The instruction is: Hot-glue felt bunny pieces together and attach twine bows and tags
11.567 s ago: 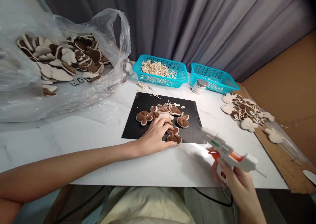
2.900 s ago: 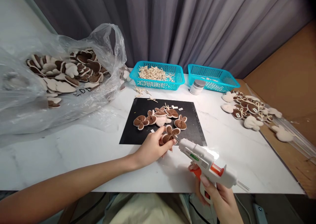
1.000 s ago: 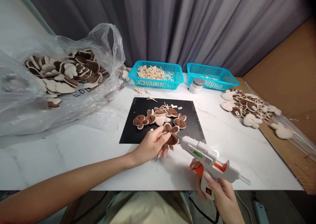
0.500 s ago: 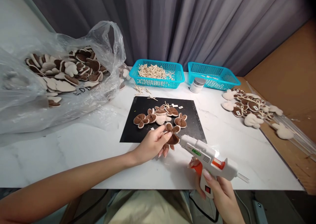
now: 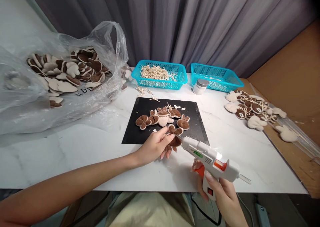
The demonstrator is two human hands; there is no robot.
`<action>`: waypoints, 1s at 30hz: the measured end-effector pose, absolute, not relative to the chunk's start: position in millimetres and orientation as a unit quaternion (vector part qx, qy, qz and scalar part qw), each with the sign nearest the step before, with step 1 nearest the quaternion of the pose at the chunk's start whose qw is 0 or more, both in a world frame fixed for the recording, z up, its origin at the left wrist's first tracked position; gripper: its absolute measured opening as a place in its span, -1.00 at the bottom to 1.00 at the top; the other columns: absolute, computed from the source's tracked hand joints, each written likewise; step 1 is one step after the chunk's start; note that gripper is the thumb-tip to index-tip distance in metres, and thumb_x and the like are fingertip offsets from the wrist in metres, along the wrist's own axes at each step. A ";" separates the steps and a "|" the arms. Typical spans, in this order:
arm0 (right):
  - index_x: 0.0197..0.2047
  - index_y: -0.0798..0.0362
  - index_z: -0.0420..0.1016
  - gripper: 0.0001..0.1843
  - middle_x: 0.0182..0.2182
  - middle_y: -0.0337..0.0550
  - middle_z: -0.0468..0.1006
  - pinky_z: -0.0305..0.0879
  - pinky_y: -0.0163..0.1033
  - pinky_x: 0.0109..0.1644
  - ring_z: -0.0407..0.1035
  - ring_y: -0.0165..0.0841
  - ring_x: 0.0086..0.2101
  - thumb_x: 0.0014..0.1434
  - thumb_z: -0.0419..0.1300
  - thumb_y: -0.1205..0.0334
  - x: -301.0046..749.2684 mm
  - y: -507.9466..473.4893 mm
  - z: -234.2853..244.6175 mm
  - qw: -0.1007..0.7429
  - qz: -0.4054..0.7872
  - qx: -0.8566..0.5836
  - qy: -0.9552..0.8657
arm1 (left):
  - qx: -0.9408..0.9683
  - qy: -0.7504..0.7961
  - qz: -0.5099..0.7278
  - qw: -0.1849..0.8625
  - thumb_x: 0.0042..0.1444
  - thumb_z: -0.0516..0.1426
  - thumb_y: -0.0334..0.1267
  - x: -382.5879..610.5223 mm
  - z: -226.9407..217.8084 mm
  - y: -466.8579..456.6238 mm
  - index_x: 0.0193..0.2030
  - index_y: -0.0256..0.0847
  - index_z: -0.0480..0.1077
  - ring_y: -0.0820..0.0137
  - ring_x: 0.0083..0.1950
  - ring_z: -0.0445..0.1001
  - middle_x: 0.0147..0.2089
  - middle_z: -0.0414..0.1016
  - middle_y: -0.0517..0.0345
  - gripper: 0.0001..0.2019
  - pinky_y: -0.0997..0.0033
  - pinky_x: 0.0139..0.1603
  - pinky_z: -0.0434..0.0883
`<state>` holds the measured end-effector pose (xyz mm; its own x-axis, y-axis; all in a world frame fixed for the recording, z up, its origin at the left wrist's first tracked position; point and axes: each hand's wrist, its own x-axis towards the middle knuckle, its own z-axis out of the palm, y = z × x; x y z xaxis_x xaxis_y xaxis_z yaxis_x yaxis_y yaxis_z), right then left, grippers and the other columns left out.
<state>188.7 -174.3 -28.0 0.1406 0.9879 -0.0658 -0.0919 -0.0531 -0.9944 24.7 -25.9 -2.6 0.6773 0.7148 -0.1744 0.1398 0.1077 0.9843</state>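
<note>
Between thumb and fingers, my left hand point(image 5: 156, 143) pinches a brown felt bunny-shaped piece point(image 5: 177, 141) with a pale edge, just over the front of a black mat point(image 5: 128, 133). My right hand point(image 5: 220, 188) is wrapped round the handle of a white hot glue gun point(image 5: 208, 158), with fingers at its orange trigger. The gun's nozzle points left and meets the middle of the held piece; whether glue is coming out is too small to tell. Several similar brown and cream pieces point(image 5: 163, 120) lie on the mat behind my left hand.
A clear plastic bag point(image 5: 100, 110) full of felt pieces lies at the left. Two blue baskets point(image 5: 160, 84) point(image 5: 217, 84) stand at the back, one with small cream bows, beside a lidded jar point(image 5: 200, 87). Pieces with bows point(image 5: 250, 108) sit at the right near a cardboard wall point(image 5: 295, 57).
Almost nothing differs. Both hands keep their holds, and the nozzle stays at the middle of the felt piece; the view has shifted very slightly.
</note>
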 end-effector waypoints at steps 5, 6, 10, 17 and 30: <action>-0.11 0.08 0.39 -0.74 -0.61 -0.33 0.26 0.11 -0.31 -0.52 0.03 -0.54 -0.68 0.26 0.02 0.10 187.9 -173.4 -24.7 0.538 0.495 -0.538 -0.420 | 0.623 0.336 0.217 0.673 0.21 -0.06 -0.09 22.5 -3.1 -26.0 -0.23 -0.25 0.21 0.56 -0.62 0.32 -0.42 0.47 0.11 -0.76 0.62 -0.71 0.17; -0.11 0.09 0.39 -0.73 -0.62 -0.34 0.24 0.11 -0.31 -0.52 0.03 -0.54 -0.68 0.26 0.02 0.10 187.9 -173.4 -24.2 0.535 0.496 -0.539 -0.421 | 0.620 0.333 0.218 0.677 0.21 -0.06 -0.10 21.9 -2.6 -25.8 -0.23 -0.25 0.22 0.55 -0.61 0.33 -0.41 0.47 0.10 -0.76 0.62 -0.71 0.17; -0.12 0.10 0.38 -0.72 -0.59 -0.32 0.27 0.09 -0.31 -0.53 0.03 -0.54 -0.68 0.27 0.01 0.10 188.2 -173.9 -23.3 0.531 0.502 -0.538 -0.421 | 0.601 0.318 0.216 0.701 0.19 -0.08 -0.15 20.5 1.4 -24.4 -0.19 -0.27 0.22 0.51 -0.59 0.34 -0.40 0.47 0.07 -0.77 0.60 -0.69 0.18; -0.16 0.09 0.38 -0.74 -0.50 -0.24 0.38 0.09 -0.29 -0.54 0.05 -0.55 -0.69 0.26 0.01 0.09 188.2 -172.2 -23.1 0.536 0.502 -0.542 -0.408 | 0.604 0.307 0.213 0.704 0.12 -0.03 -0.19 20.5 2.4 -23.0 -0.14 -0.28 0.22 0.51 -0.57 0.35 -0.37 0.47 0.06 -0.76 0.59 -0.68 0.20; -0.28 0.10 0.36 -0.70 -0.59 -0.32 0.27 0.08 -0.27 -0.49 0.01 -0.52 -0.69 0.26 -0.01 0.04 187.9 -169.7 -19.5 0.527 0.516 -0.538 -0.408 | 0.622 0.321 0.215 0.681 0.19 -0.02 -0.13 23.2 1.1 -23.5 -0.11 -0.28 0.24 0.54 -0.61 0.33 -0.42 0.46 0.12 -0.74 0.62 -0.70 0.17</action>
<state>187.9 -169.7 -19.5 0.1344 0.9828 -0.1269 -0.1049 -0.1132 -0.9880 23.2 -23.5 1.1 0.7013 0.6923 -0.1698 0.1057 0.1345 0.9853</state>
